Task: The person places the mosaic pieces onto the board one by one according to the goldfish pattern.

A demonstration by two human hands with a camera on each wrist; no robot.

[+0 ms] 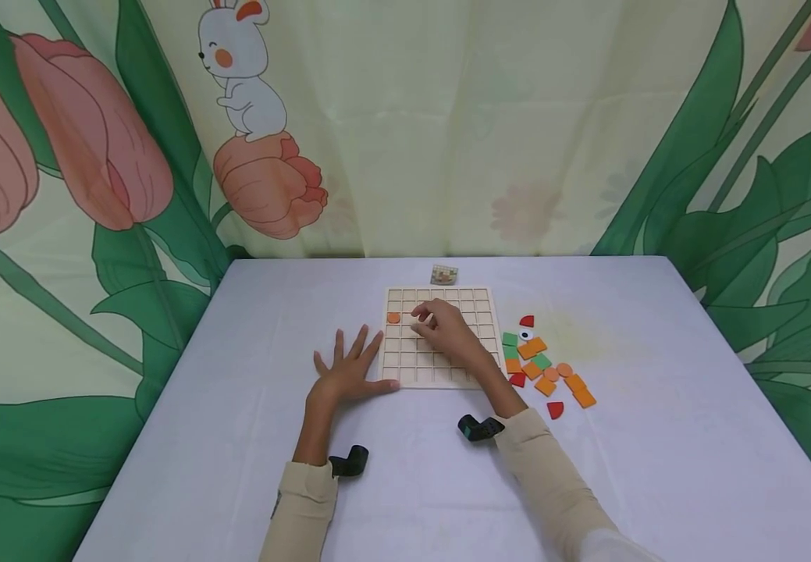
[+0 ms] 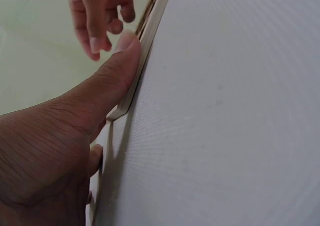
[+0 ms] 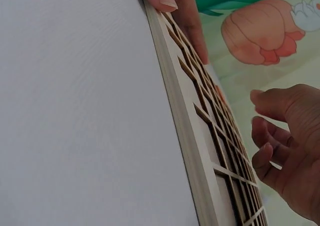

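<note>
A wooden grid board (image 1: pixel 440 383) lies on the table, with one orange round piece (image 1: pixel 393 318) in a cell near its left edge. My left hand (image 1: pixel 344 380) is spread at the board's lower left corner. Its thumb rests on the board's near edge, as the left wrist view shows, and its fingertips reach the left side. Over the middle of the board hovers my right hand (image 1: pixel 445 332), fingers loosely bent. In the right wrist view, a gap shows between the thumb and fingers of the right hand (image 3: pixel 295 146), with nothing between them.
Right of the board lie loose pieces: orange squares (image 1: pixel 532 348), green pieces (image 1: pixel 510 339), red quarter rounds (image 1: pixel 555 410), orange rounds (image 1: pixel 564 369) and a white piece with an eye (image 1: pixel 525 335). A small picture card (image 1: pixel 444 275) lies behind the board. A printed curtain (image 1: pixel 405 156) hangs behind the table.
</note>
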